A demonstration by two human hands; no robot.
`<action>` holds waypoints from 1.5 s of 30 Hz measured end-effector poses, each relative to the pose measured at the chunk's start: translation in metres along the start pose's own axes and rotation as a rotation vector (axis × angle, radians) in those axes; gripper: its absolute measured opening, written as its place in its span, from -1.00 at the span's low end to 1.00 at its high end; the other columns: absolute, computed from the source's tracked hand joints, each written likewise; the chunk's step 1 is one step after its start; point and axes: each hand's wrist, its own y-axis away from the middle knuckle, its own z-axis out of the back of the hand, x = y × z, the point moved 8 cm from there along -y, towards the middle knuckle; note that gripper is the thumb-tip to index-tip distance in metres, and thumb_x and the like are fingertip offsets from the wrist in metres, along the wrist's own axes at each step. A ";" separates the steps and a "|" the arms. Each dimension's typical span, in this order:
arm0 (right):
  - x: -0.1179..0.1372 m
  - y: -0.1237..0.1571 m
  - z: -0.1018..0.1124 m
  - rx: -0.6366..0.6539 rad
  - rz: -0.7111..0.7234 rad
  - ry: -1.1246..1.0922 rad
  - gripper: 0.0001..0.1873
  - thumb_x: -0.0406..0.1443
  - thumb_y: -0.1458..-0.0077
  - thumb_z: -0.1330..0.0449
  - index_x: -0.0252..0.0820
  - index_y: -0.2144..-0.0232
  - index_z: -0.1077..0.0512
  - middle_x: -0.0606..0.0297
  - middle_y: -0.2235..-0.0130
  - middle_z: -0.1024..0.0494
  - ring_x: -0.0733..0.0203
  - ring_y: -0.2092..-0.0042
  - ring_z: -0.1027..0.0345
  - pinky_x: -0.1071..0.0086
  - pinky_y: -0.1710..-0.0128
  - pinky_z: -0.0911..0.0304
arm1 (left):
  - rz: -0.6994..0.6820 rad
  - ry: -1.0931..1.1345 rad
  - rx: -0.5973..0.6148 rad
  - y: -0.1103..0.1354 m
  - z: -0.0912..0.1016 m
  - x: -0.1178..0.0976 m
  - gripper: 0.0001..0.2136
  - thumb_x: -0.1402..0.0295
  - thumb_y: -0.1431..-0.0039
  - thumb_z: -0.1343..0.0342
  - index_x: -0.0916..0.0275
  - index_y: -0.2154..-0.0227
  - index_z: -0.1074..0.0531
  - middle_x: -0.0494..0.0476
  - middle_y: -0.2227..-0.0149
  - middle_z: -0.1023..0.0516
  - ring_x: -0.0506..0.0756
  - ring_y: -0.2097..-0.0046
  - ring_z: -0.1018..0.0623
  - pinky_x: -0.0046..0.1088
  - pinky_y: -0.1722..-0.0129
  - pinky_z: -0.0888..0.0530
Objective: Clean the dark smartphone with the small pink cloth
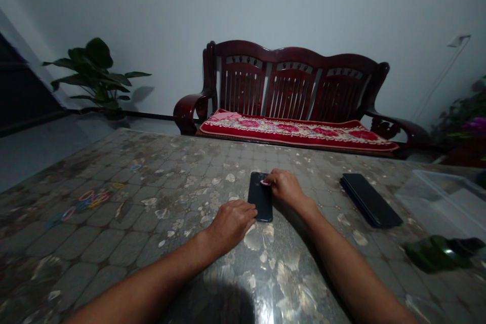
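A dark smartphone (260, 202) lies flat on the patterned tablecloth, its long side pointing away from me. My left hand (235, 220) is at its lower left edge, fingers together and pressed on the phone. Over the phone's upper right corner, my right hand (283, 185) is closed in a pinch. Between its fingertips shows a small pinkish-white piece (265, 183), touching the phone's top part; its kind is too small to make out.
Several coloured rubber bands (93, 198) lie on the left. To the right are a stack of dark flat slabs (370, 200), a clear plastic box (421, 182) and a green bottle (436, 253) on its side. A wooden bench (288, 81) stands beyond the table (182, 162).
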 end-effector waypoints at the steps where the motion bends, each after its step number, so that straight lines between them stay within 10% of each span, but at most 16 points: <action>1: 0.002 0.001 0.001 0.018 0.004 -0.001 -0.63 -0.45 -0.15 -0.11 -0.06 0.14 -0.64 0.21 0.12 -0.65 0.15 0.08 -0.49 0.43 0.12 -0.23 | 0.003 -0.002 -0.004 0.000 0.000 0.000 -0.87 0.44 -0.23 -0.20 0.21 0.19 -0.59 0.15 0.11 -0.67 0.14 0.12 -0.64 -0.32 0.06 -0.54; 6: 0.012 0.004 0.000 0.154 0.084 -0.103 -0.73 -0.38 -0.12 -0.20 -0.03 0.22 -0.66 0.30 0.17 -0.68 0.17 0.13 -0.52 0.45 0.17 -0.26 | 0.006 -0.016 -0.003 0.000 0.000 -0.001 -0.87 0.44 -0.22 -0.20 0.21 0.19 -0.60 0.16 0.11 -0.67 0.15 0.13 -0.64 -0.30 0.08 -0.55; 13: 0.001 0.001 0.010 -0.041 -0.010 -0.036 -0.60 -0.46 -0.14 -0.09 -0.04 0.12 -0.63 0.24 0.09 -0.65 0.14 0.05 -0.49 0.43 0.09 -0.25 | 0.021 -0.022 -0.001 -0.001 0.000 -0.001 -0.86 0.45 -0.19 -0.25 0.22 0.19 -0.60 0.16 0.11 -0.67 0.16 0.14 -0.65 -0.29 0.09 -0.57; 23: 0.008 0.003 0.000 0.137 0.010 -0.134 -0.82 -0.24 -0.17 -0.25 -0.04 0.26 -0.67 0.28 0.18 -0.69 0.16 0.13 -0.55 0.46 0.20 -0.26 | 0.030 -0.111 0.023 -0.002 -0.005 -0.006 -0.92 0.43 -0.22 -0.22 0.23 0.23 -0.57 0.18 0.14 -0.66 0.15 0.17 -0.64 -0.33 0.14 -0.57; 30: -0.007 0.001 0.011 0.023 -0.111 -0.102 -0.71 -0.37 -0.13 -0.18 -0.02 0.18 -0.66 0.27 0.12 -0.68 0.12 0.09 -0.53 0.45 0.21 -0.26 | 0.064 -0.188 0.158 -0.013 -0.016 -0.016 -0.91 0.47 -0.27 -0.14 0.27 0.25 -0.55 0.24 0.18 -0.65 0.17 0.19 -0.65 -0.35 0.19 -0.56; 39: -0.020 0.001 0.012 -0.008 -0.158 -0.058 -0.65 -0.40 -0.14 -0.14 -0.01 0.14 -0.64 0.24 0.09 -0.67 0.10 0.05 -0.51 0.44 0.17 -0.27 | 0.017 0.003 0.295 -0.052 0.017 0.063 -0.72 0.49 -0.24 -0.14 0.11 0.04 -0.56 0.11 0.04 -0.65 0.15 -0.01 -0.60 -0.34 -0.05 -0.48; 45: -0.012 0.001 0.002 0.029 -0.108 -0.095 -0.72 -0.33 -0.20 -0.16 -0.02 0.16 -0.65 0.24 0.09 -0.67 0.13 0.05 -0.52 0.45 0.14 -0.26 | -0.122 0.116 0.489 -0.090 -0.005 0.092 -0.16 0.46 0.08 -0.42 0.10 -0.30 -0.23 0.28 -0.36 -0.23 0.30 -0.39 -0.17 -0.12 -0.30 -0.23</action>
